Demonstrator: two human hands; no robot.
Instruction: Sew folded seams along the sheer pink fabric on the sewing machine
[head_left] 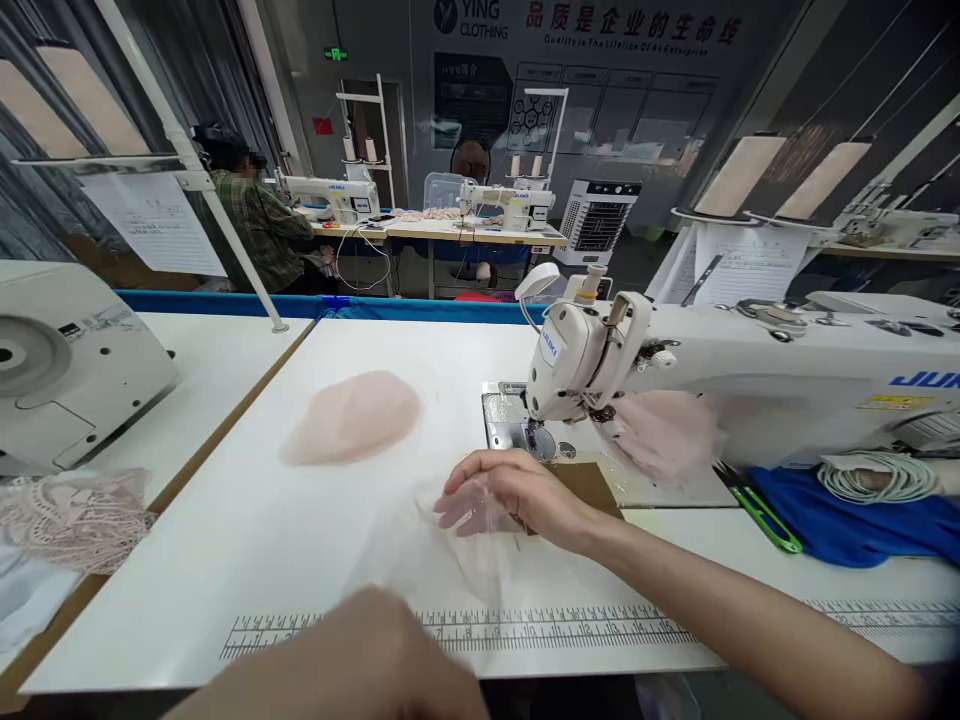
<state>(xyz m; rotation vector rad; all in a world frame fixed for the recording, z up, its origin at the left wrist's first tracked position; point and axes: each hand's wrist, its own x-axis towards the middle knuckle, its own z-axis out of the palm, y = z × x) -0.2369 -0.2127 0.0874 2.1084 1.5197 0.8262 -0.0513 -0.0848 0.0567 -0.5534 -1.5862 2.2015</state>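
My right hand (510,495) is just in front of the needle area of a white sewing machine (592,350), its fingers bent round a thin, sheer pale fabric (457,555). My left hand (375,650) is blurred at the bottom edge, by the near side of that fabric; its fingers are hidden. A sheer pink fabric piece (360,415) lies flat on the white table (247,520), left of the machine. More pink fabric (664,430) sits bunched under the machine arm. Partly behind my right wrist is a brown card (589,487).
Green-handled scissors (765,515), blue cloth (840,530) and coiled cord (877,477) lie at the right. A printed ruler (555,630) runs along the front edge. Pink lace (75,520) and another machine (75,370) are at the left. A person (255,215) sits further back.
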